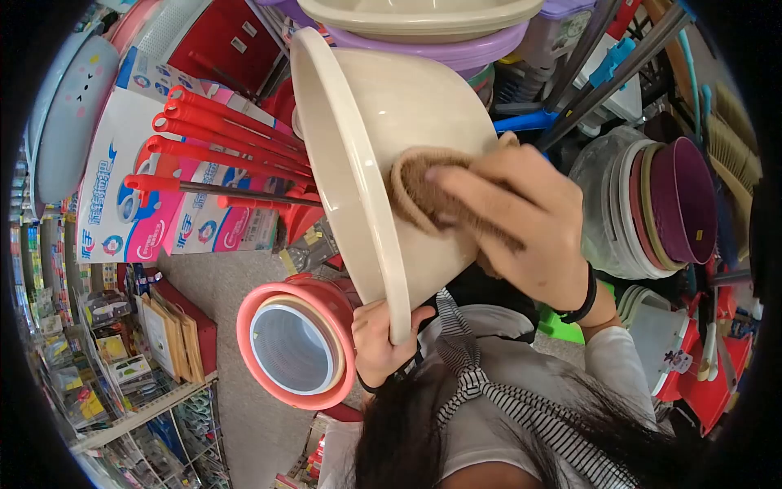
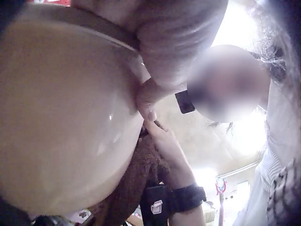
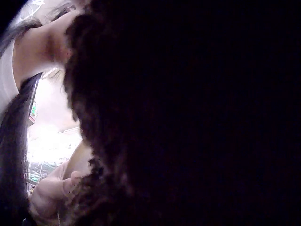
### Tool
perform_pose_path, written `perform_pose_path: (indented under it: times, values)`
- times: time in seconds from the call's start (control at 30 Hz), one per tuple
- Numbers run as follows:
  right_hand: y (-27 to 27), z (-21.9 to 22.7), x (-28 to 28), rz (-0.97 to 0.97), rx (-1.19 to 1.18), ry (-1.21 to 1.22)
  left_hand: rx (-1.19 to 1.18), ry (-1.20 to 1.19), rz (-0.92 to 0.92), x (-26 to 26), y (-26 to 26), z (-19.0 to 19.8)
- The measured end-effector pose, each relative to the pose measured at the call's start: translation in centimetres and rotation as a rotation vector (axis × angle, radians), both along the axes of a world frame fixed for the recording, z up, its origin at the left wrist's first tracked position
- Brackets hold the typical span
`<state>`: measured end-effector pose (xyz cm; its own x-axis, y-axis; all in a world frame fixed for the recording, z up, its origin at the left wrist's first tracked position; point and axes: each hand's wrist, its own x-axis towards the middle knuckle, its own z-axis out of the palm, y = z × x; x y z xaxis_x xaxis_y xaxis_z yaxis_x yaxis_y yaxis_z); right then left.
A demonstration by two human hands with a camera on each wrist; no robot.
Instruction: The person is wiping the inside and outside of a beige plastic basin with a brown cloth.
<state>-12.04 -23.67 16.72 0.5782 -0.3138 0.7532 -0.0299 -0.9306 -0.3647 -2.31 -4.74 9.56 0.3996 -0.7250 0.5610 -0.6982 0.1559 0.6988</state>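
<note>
A cream plastic basin (image 1: 423,98) is tipped on its side in front of the person's chest. At its lower rim the left hand (image 1: 383,342) grips the edge, thumb on the outer side. The right hand (image 1: 529,220) holds a brown fuzzy cloth (image 1: 419,187) against the basin's outer wall. From the left wrist view, the basin's glossy wall (image 2: 70,117) fills the left side, with the cloth (image 2: 124,188) hanging beneath the right hand (image 2: 167,146). Dark cloth (image 3: 94,127) covers most of the right wrist view; the left hand (image 3: 49,190) shows at its lower left.
Red-handled poles (image 1: 236,134) stand close left of the basin, before printed boxes (image 1: 122,179). Stacked pink buckets (image 1: 248,367) are on the floor below. More basins (image 1: 423,16) lie beyond, and stacked tubs (image 1: 688,200) stand at right. Shelf goods (image 1: 114,326) line the left.
</note>
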Motion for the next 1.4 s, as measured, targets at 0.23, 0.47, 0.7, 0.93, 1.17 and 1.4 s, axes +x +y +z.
perform_pose_path:
  times: [0.23, 0.47, 0.7, 0.93, 1.17, 1.4]
  values:
    - [2.2, -1.6, -1.0, 0.194, -0.047, 0.136, 0.045, 0.223, 0.016, 0.0, 0.7, -2.1]
    - [0.0, -1.1, -0.9, 0.144, 0.266, 0.068, 0.129, -0.052, -0.026, 0.4, 1.0, -2.5]
    - [1.9, -1.2, -0.9, 0.11, 0.542, 0.022, 0.261, -0.02, -0.212, 1.5, 0.5, -3.1]
    - [3.0, -3.2, -1.6, 0.053, 0.4, -0.091, 0.445, 0.219, -0.362, 0.5, -1.0, -0.2]
    - [5.7, -6.6, -2.6, 0.146, 0.089, -0.039, 0.028, 0.742, -0.099, -1.7, -1.9, 0.8]
    - [6.1, -7.6, -2.8, 0.309, -0.024, 0.046, -0.117, 0.858, 0.2, -1.1, -1.6, 1.9]
